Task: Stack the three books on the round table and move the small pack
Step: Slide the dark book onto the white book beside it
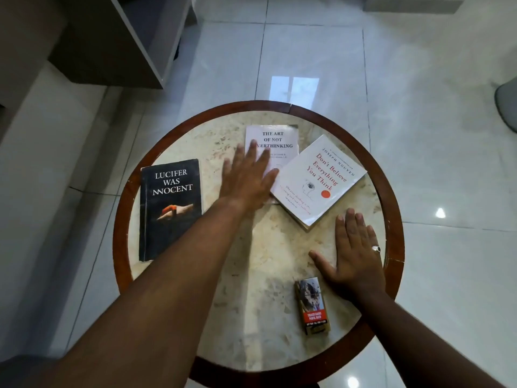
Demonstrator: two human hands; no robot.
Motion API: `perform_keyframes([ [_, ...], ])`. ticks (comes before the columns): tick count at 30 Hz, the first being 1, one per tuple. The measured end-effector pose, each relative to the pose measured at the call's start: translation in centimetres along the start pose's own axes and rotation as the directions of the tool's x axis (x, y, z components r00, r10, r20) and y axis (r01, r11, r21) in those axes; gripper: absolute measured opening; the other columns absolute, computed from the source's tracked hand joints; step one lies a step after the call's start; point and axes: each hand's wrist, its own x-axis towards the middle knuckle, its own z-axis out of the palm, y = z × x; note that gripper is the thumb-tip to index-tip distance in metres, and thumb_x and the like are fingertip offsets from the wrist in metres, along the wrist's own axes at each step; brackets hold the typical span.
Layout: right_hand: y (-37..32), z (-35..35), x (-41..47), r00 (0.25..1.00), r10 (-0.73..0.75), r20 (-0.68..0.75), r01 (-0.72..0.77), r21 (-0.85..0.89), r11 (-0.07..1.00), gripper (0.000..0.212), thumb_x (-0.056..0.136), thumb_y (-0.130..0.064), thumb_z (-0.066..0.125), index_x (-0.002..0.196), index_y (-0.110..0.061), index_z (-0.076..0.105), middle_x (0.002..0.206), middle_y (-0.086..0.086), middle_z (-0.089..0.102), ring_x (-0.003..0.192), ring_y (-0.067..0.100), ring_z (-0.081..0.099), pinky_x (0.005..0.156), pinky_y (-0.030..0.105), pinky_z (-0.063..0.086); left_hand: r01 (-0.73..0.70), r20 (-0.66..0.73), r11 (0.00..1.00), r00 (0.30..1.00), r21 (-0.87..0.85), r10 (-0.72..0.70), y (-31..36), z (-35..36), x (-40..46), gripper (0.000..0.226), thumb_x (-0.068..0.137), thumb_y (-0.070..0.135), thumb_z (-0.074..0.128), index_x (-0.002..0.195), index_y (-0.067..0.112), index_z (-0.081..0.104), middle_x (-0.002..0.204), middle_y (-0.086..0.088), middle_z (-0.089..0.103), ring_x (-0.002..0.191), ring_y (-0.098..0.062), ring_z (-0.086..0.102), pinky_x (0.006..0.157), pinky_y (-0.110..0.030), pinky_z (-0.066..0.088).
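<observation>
The left hand lies flat with fingers spread over the lower left part of the white book "The Art of Not Overthinking", hiding the first letter of its title and most of its subtitle; it grips nothing, and whether the palm presses on the cover or floats just above it is hard to tell. That book sits near the far edge of the table, and its near right corner is covered by a second white book, "Don't Believe Everything You Think", which lies tilted toward the right edge, overlapping it. The small print on both covers is too blurred to read. A black book, "Lucifer Was Innocent", lies alone by the left edge, apart from the other two — none of the three is stacked squarely. The right hand rests open and palm down on the bare top near the right edge, a ring on one finger, holding nothing. Just beside its wrist, toward the near edge, lies the small pack, its label illegible. The table is round, pale speckled stone inside a dark wooden rim, standing on a glossy light tiled floor — a grey cabinet is cut off at the upper left.
</observation>
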Motion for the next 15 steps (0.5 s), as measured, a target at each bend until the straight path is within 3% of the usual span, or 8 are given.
perform_keyframes([
  [2,0.1,0.1,0.0,1.0,-0.001,-0.009,0.001,0.005,1.0,0.104,0.088,-0.084,0.02,0.16,-0.011,0.008,0.169,0.01,-0.001,0.157,0.029,0.0,0.125,0.051,0.009,-0.044,0.064,0.998,0.997,0.037,0.042,2.4,0.2,1.9,0.069,0.097,0.06,0.017,0.155,0.022,0.016,0.165,-0.007,0.0,0.15,-0.029,-0.008,0.12,-0.05,0.0],
  [5,-0.1,0.1,0.1,1.0,0.004,-0.024,-0.004,-0.018,1.0,0.105,0.088,-0.084,0.021,0.159,-0.007,0.016,0.168,0.014,0.007,0.156,0.032,0.007,0.124,0.053,0.013,0.0,0.061,0.999,0.998,-0.039,0.002,5.8,1.7,2.3,0.074,0.094,0.065,0.026,0.143,0.011,0.041,0.164,-0.013,0.008,0.15,-0.033,-0.003,0.119,-0.048,0.003],
  [9,-0.1,0.1,0.2,1.0,0.011,-0.02,-0.012,-0.057,0.998,0.107,0.088,-0.082,0.026,0.156,0.001,0.024,0.166,0.02,0.019,0.155,0.033,0.012,0.125,0.053,0.015,0.028,-0.024,0.992,0.999,-0.119,-0.032,7.6,3.7,0.8,0.062,0.096,0.059,0.025,0.132,0.017,0.054,0.163,-0.014,0.015,0.15,-0.038,0.003,0.118,-0.054,0.009],
  [12,0.0,0.4,0.2,0.999,0.001,-0.04,-0.004,-0.065,0.998,0.106,0.089,-0.081,0.029,0.155,0.002,0.025,0.166,0.02,0.02,0.155,0.034,0.013,0.125,0.049,0.01,0.151,-0.057,0.984,0.986,-0.091,-0.157,5.9,3.6,1.6,0.058,0.097,0.058,0.024,0.144,0.028,0.04,0.165,-0.011,0.005,0.149,-0.038,-0.005,0.117,-0.06,0.004],
  [15,0.0,0.6,0.2,0.998,-0.001,-0.057,-0.003,-0.074,0.997,0.105,0.09,-0.081,0.032,0.155,0.002,0.026,0.166,0.02,0.021,0.155,0.034,0.014,0.126,0.048,0.009,0.361,0.042,0.925,0.933,-0.119,-0.358,4.6,3.2,3.3,0.09,0.082,0.08,0.029,0.154,0.033,0.006,0.164,-0.008,-0.016,0.146,-0.037,-0.02,0.11,-0.068,-0.008],
])
